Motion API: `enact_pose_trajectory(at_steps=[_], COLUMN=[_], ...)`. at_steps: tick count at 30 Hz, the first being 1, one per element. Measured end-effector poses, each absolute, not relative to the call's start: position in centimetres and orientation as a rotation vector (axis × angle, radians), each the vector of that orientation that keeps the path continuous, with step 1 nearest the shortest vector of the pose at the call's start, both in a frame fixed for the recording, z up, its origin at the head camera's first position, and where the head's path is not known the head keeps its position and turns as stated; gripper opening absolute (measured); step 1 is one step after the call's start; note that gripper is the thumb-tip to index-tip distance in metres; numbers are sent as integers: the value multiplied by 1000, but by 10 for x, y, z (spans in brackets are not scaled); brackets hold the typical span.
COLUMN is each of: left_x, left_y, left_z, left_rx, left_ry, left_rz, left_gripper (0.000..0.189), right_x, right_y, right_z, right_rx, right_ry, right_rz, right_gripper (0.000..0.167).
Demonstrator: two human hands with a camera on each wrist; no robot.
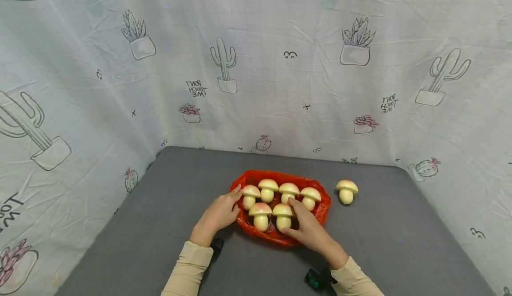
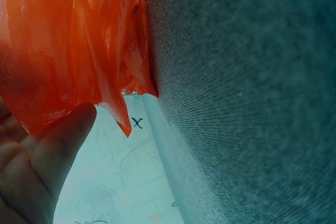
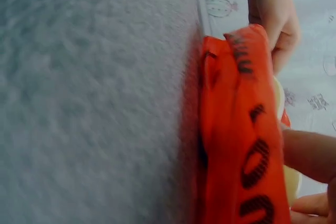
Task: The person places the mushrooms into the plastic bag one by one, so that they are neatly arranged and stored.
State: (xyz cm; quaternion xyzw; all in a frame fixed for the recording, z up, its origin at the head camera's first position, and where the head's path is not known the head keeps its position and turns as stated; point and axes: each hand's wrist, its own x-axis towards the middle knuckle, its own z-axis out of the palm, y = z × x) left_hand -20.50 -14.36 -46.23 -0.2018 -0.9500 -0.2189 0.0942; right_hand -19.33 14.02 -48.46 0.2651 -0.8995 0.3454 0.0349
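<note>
A red plastic bag (image 1: 276, 242) with its rim spread wide lies on the table, several toy mushrooms with cream stems and pink-yellow caps inside it. My left hand (image 1: 220, 211) holds the bag's left rim. In the left wrist view the thumb (image 2: 71, 140) lies against the outside of the red plastic. My right hand (image 1: 310, 229) reaches over the front right rim, thumb and fingers around a mushroom (image 1: 283, 216) in the front row. Black print shows on the bag's front side (image 3: 252, 145) in the right wrist view, where the plastic hides most of the mushrooms.
One more mushroom (image 1: 346, 191) stands on the grey table (image 1: 192, 176), right of the bag. A pale curtain (image 1: 272, 74) with cactus drawings surrounds the table at the back and sides. Black straps with small devices (image 1: 320, 280) sit at the wrists.
</note>
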Motion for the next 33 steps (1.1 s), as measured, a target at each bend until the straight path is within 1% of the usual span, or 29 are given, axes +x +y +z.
enact_pose_trajectory(at_steps=[8,13,23,33], left_x=[-205,-206,-205,-205], left_y=[-143,-143,-143,-143], left_z=[-461,-461,-461,-462], left_rx=[-606,-613,-604,-597], left_ry=[-2814,-2805,-2802,-2809], left_rz=[-646,-638,-651,-682], left_gripper=[51,51,50,50], right_x=[-195,-198,-203,-214], right_y=[158,174,212,255], right_z=[-475,-468,-458,-453], right_rx=[787,724,633,516], right_ry=[-2619,-2573,-2508,-2512], right_rz=[1117,1084,1177,1138], right_gripper=[80,79,77,78])
